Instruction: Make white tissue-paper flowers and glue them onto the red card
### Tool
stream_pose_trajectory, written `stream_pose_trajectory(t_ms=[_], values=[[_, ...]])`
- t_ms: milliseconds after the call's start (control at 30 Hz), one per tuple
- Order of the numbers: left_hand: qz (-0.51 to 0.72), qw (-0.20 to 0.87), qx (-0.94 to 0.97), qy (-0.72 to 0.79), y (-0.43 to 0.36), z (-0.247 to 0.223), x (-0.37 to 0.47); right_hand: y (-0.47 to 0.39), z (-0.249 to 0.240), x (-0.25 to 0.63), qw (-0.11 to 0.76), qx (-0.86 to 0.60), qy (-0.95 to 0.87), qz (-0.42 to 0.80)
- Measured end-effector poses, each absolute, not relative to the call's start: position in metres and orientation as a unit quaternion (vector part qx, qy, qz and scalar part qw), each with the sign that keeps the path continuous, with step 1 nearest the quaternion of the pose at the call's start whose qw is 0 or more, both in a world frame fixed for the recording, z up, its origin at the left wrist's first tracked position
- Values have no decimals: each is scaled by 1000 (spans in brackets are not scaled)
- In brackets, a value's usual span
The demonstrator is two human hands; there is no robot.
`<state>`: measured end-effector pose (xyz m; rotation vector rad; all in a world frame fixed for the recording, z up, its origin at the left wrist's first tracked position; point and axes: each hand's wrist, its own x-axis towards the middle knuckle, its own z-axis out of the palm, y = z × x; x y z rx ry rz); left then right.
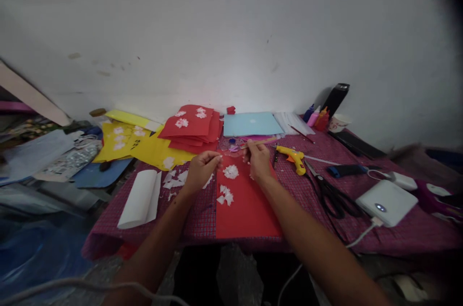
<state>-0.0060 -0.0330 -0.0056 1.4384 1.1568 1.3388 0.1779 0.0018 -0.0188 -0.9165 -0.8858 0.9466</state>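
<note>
A red sheet of paper (246,214) lies in front of me. On it are a round white paper flower (230,172) and a small heap of torn white paper pieces (225,195). My left hand (200,171) is closed in a pinch over the sheet's left edge, with a small white bit, seemingly paper, at its fingertips. Above the right side of the sheet, my right hand (258,160) pinches a thin tan stick (265,141); its tip is too small to make out. Loose white scraps (175,180) lie left of the sheet, partly behind my left hand.
A rolled white paper (140,200) lies at left. Behind are red cards (195,125), yellow sheets (159,149) and a light-blue folder (251,124). To the right sit a yellow glue gun (294,157), black scissors (331,195), a white power bank (387,202) and paint bottles (321,119).
</note>
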Motion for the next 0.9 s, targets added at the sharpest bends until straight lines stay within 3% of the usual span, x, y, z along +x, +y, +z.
stream_pose_trajectory(t_ms=[167, 367, 467, 633, 900], values=[[472, 276, 702, 457, -52, -4, -10, 4, -24, 179, 688, -433, -433, 390], [334, 266, 823, 374, -75, -5, -11, 4, -28, 176, 689, -418, -447, 389], [367, 244, 815, 376, -78, -3, -23, 4, -28, 177, 692, -411, -447, 390], [485, 158, 651, 561, -72, -2, -63, -1, -23, 176, 682, -413, -454, 397], [385, 137, 692, 595, -73, -23, -88, -8, -21, 172, 655, -403, -491, 408]])
